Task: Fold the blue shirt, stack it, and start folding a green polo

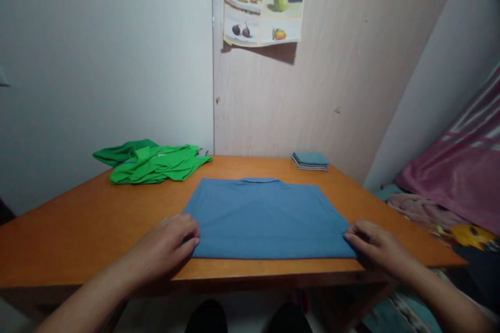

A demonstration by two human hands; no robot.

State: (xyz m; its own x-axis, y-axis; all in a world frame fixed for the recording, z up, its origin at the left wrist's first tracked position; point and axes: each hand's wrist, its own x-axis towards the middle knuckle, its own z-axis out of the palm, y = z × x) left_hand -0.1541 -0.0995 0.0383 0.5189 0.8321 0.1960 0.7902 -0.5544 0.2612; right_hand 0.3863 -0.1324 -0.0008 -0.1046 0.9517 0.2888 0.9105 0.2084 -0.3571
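Note:
A blue shirt [265, 221] lies folded and spread wide near the table's front edge. Its collar is at the far side, and a straight fold runs along the near side. My left hand [174, 242] is at the shirt's left side near the front corner, with thumb and fingers closed on the fabric. On the opposite side, my right hand [369, 242] pinches the right edge close to the near corner. The cloth between the hands looks flat, with faint creases.
Crumpled green clothing [160, 164] lies at the back left of the orange-brown table [97, 226]. A small stack of folded cloth [310, 160] is at the back right. Walls stand behind the table; a pink curtain [457, 171] hangs at the right.

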